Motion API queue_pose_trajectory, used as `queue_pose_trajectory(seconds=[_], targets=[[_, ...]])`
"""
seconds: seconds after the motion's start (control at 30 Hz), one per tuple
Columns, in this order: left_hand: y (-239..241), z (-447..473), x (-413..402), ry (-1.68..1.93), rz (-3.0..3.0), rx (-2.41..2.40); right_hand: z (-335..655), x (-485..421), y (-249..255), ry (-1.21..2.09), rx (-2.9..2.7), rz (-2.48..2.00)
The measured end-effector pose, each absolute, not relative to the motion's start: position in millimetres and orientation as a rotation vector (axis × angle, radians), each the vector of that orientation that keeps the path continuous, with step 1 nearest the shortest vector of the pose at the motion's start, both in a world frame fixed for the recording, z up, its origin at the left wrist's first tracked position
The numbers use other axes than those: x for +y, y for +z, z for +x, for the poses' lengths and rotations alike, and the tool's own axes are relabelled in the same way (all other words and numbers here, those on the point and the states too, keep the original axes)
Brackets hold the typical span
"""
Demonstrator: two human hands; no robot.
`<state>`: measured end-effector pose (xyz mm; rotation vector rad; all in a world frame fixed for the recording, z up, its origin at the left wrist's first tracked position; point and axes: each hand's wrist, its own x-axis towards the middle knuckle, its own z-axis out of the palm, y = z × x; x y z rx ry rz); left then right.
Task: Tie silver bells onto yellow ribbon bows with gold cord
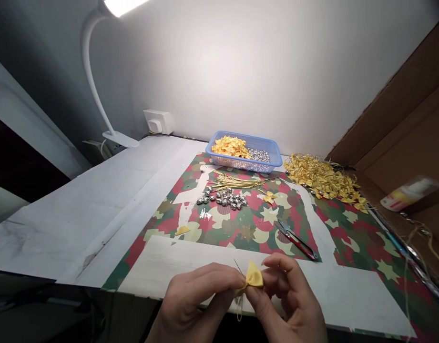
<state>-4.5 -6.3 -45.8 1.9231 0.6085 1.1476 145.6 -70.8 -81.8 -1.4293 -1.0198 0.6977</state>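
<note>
My left hand and my right hand meet at the near edge of the table, both pinched on a small yellow ribbon bow. A thin needle sticks up beside the bow, and a pale thread hangs down beneath it. The fingers of both hands are closed around the bow's middle.
Red-handled thread snips lie on the patterned paper. Farther off are silver beads, gold wire pins, a blue basket of bows and beads, a heap of finished bows, a lamp, a bottle and cardboard.
</note>
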Motion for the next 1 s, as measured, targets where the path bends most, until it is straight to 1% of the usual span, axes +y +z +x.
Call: queue_pose_trajectory(seconds=[0.17,0.3,0.43,0.5,0.63,0.8,0.9,1.0], targets=[[-49,-8,-2,1.092,2.109,0.593,177,-55,-59,0.488,-1.489,-1.361],[-55,-5,1,1.084,2.248,0.547,188,-39,-42,0.572,-1.827,-1.254],[-54,-2,5,1.065,2.261,0.539,182,-29,-32,0.592,-1.903,-1.209],[-51,0,7,1.039,2.123,0.550,180,-22,-28,0.690,-1.799,-1.214],[-47,3,11,0.949,1.824,0.615,181,7,-19,0.950,-1.317,-1.219],[-41,-3,19,0.839,1.403,0.773,210,39,-17,1.107,-0.914,-1.137],[-33,-12,20,0.763,1.210,0.752,245,44,-24,1.019,-0.758,-1.111],[-25,-20,16,0.735,1.089,0.729,289,43,-28,0.794,-0.653,-1.101]])
